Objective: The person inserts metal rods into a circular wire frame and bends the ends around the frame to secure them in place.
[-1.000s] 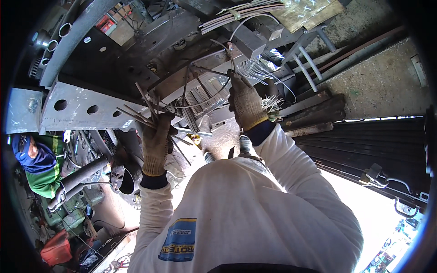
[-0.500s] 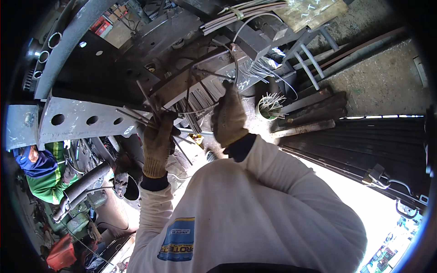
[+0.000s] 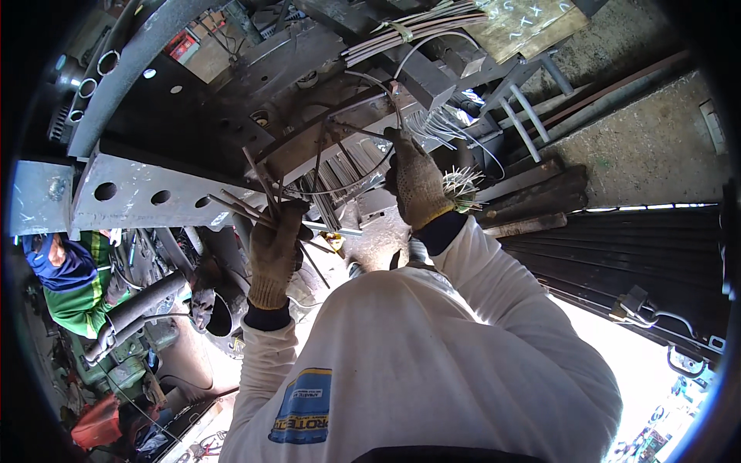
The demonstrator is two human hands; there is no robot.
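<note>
My left hand (image 3: 276, 255), in a worn knitted work glove, is closed round several thin metal rods (image 3: 248, 207). The rods fan out at different angles, and some ends stick out below the fist. My right hand (image 3: 421, 181), gloved too, is closed at the end of a thin curved rod or cable (image 3: 397, 108); the grip itself is partly hidden. Beyond both hands lies a rusty steel beam (image 3: 301, 150), with a dark bar reaching from it toward my right fingers. A stack of flat metal strips (image 3: 351, 174) sits between the hands.
A perforated steel plate (image 3: 131, 197) stands at left. Beyond my right hand are a container of thin rods (image 3: 463, 185) and bundled rods (image 3: 409, 31). A dark ribbed panel (image 3: 617, 255) borders the right. A person in blue and green (image 3: 73, 278) is at far left.
My right hand has shifted right and slightly nearer, now overlapping the container of rods. The left hand keeps its rods and has moved slightly right and nearer; the whole view has shifted a little.
</note>
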